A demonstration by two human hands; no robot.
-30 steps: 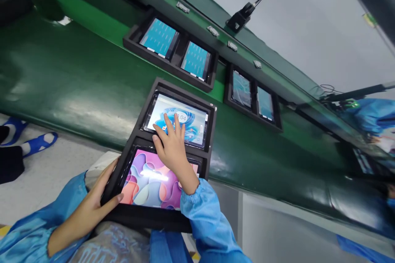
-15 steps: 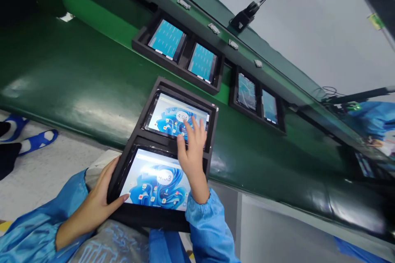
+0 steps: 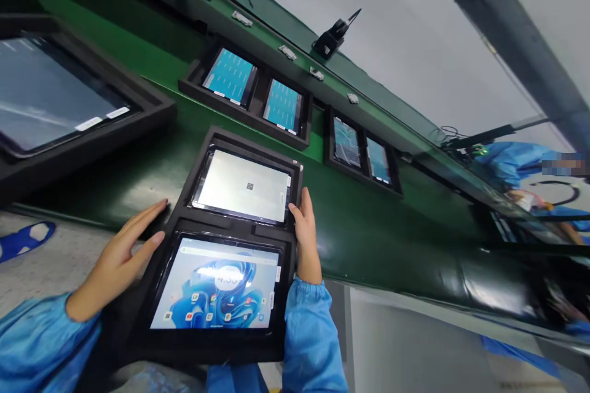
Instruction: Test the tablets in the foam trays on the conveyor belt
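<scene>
A black foam tray (image 3: 230,135) with two tablets rests partly on my lap and partly on the green conveyor belt (image 3: 138,129). The far tablet (image 3: 244,187) shows a plain white screen. A blue home screen is lit on the near tablet (image 3: 216,285). My left hand (image 3: 117,255) lies against the tray's left edge with its fingers stretched out. My right hand (image 3: 305,236) grips the tray's right edge beside the far tablet, fingers curled round it.
Two more black trays (image 3: 251,83) (image 3: 362,147) with lit tablets sit farther along the belt. A large tray with a dark tablet (image 3: 55,98) is close at the left. Another person in blue (image 3: 516,163) works at the far right. A blue shoe (image 3: 25,236) rests on the floor.
My right hand left the far tablet's screen and took the tray's right edge. The far screen turned white. My left hand opened along the left edge. A large tray entered at the left.
</scene>
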